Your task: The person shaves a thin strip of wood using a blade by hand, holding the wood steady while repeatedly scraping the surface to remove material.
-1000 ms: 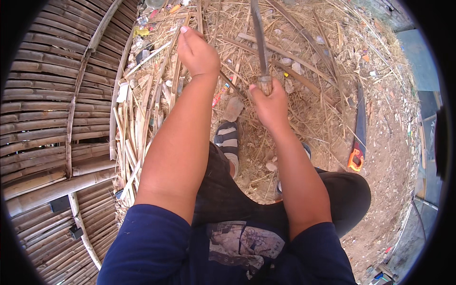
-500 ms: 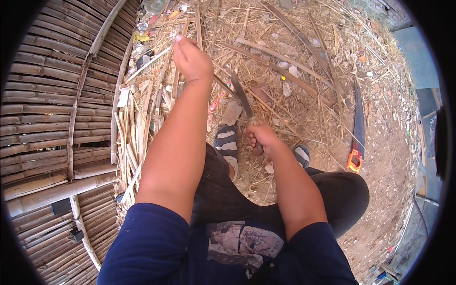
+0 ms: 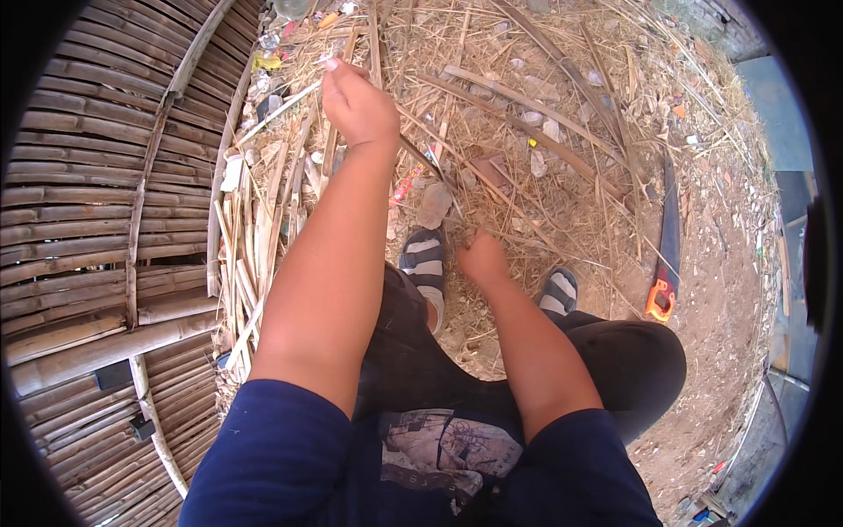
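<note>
My right hand (image 3: 483, 258) is closed in a fist low over the straw, just ahead of my feet. It grips a machete, whose handle is hidden by the fist and whose blade barely shows, seemingly edge-on. Farther out to the left, my left hand (image 3: 358, 107) has its fingers curled and thumb pointing forward; whatever it holds is hidden. A dark narrow strip (image 3: 416, 153) slants between the two hands, and I cannot tell whether the left hand holds it. Near its lower end lies a flat stone (image 3: 435, 205).
A handsaw (image 3: 669, 220) with an orange handle lies at the right. Bamboo slats (image 3: 562, 158) and straw cover the ground ahead. Split bamboo pieces (image 3: 255, 246) pile up beside the bamboo wall (image 3: 79, 176) at the left. My sandalled feet (image 3: 424, 263) are close below the hands.
The machete's broad blade showed ahead of my right fist before; now it hardly shows. The right fist has turned and shifted slightly right. The left hand stays nearly in place.
</note>
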`<action>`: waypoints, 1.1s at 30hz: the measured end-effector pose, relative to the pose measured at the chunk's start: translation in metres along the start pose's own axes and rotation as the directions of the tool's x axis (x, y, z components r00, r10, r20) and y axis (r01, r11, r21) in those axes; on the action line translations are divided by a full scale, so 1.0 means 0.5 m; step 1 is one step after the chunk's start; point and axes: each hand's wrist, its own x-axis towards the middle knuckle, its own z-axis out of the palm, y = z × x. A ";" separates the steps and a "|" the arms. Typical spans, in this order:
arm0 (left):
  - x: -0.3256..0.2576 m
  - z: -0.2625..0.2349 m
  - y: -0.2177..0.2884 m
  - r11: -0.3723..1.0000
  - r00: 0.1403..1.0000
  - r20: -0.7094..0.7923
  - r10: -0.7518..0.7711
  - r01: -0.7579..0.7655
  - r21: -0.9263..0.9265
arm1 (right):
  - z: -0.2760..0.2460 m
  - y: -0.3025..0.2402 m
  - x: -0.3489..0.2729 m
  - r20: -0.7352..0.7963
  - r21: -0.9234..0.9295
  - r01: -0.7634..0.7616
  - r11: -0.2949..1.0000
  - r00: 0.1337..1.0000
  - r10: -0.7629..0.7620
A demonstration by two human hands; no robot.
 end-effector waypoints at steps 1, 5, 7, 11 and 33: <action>0.011 -0.002 -0.002 1.000 1.000 -0.025 0.014 -0.014 0.015 | -0.007 -0.003 0.003 0.029 0.001 0.016 1.000 0.999 -0.016; 0.014 0.001 0.002 1.000 0.999 -0.022 -0.025 0.025 -0.017 | -0.047 0.014 0.014 0.162 0.265 -0.050 0.963 0.987 0.007; 0.018 0.009 -0.010 1.000 1.000 -0.015 0.019 -0.019 -0.016 | -0.077 0.004 0.005 0.308 0.508 -0.199 0.838 0.951 0.039; 0.011 0.011 -0.007 1.000 1.000 0.004 0.021 -0.021 -0.003 | -0.195 -0.072 0.009 0.277 0.381 -0.225 0.897 0.953 0.122; 0.004 0.008 0.002 0.999 0.999 -0.034 -0.002 0.003 0.034 | -0.124 -0.040 -0.006 0.386 0.551 -0.336 0.764 0.914 0.124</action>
